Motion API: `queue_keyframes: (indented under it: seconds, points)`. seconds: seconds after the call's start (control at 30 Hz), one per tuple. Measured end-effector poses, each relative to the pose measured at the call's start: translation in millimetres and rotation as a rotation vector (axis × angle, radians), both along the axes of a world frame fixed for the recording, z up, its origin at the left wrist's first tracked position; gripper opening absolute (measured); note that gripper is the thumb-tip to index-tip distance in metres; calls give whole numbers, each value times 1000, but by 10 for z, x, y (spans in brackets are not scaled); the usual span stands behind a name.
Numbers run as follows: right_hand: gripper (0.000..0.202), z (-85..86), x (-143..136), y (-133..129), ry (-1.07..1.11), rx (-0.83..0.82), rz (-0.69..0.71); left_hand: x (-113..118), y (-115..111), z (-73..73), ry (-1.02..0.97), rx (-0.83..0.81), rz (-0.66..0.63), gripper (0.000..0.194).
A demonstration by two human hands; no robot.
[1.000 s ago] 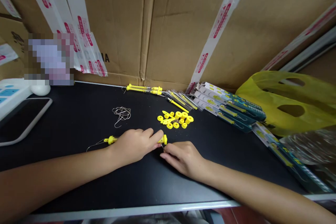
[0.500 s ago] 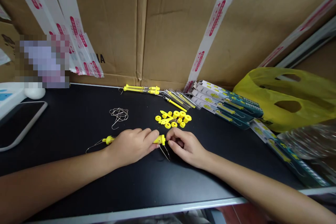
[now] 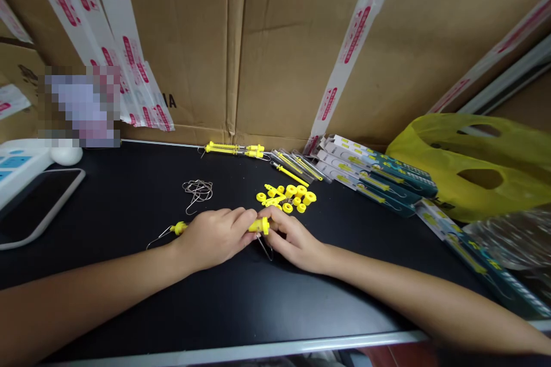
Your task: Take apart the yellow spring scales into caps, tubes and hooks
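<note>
My left hand (image 3: 221,238) is wrapped round a yellow spring scale (image 3: 258,226), held level just above the table and covering its middle. A bent wire hook (image 3: 159,237) sticks out of its left end, and a wire loop (image 3: 266,248) hangs below the right end. My right hand (image 3: 295,239) is closed at the yellow cap on that right end, thumb and forefinger against it. Behind my hands lies a pile of small yellow caps and pieces (image 3: 287,198), with a little dark spring among them. Several wire hooks (image 3: 198,190) lie tangled to the left.
At the back are yellow spring scales (image 3: 235,149) and clear tubes with springs (image 3: 297,166). Printed boxes (image 3: 374,169) and a yellow plastic bag (image 3: 465,172) sit at right. A phone (image 3: 41,203) and a white power strip (image 3: 21,163) lie left. Cardboard (image 3: 189,40) stands behind.
My right hand has moved slightly left, and its fingertips have closed against the scale's right end. My left hand keeps its hold. The whole view has shifted a little.
</note>
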State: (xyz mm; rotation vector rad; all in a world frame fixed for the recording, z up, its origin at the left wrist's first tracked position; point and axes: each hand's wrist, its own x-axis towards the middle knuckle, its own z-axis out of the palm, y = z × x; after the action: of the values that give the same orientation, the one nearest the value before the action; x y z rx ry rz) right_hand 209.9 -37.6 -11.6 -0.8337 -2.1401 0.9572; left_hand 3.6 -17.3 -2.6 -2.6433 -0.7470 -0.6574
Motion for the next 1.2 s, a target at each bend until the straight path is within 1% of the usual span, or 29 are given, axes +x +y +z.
queue_keyframes:
  seconds: [0.1, 0.27, 0.43, 0.53, 0.73, 1.0, 1.2]
  points:
    - [9, -1, -17, -6, 9, -9, -29, -2, 17, 15, -16, -9, -6, 21]
    - [11, 5, -31, -18, 17, 36, -49, 26, -7, 37, -7, -3, -15, 19]
    - [14, 41, -87, -74, 20, -6, -83, 35, -53, 46, -16, -55, -36, 18]
    - [15, 62, -112, -91, 15, -13, -102, 30, -62, 57, -27, -56, -27, 20]
    - [17, 74, -117, -76, 7, -7, -108, 25, -59, 74, -37, -42, -18, 25]
    - [17, 61, -140, -66, 10, -32, -134, 15, -25, 39, -48, -9, 11, 22]
    - [19, 43, -142, -77, 19, -97, -160, 13, 7, 36, -72, 30, 34, 20]
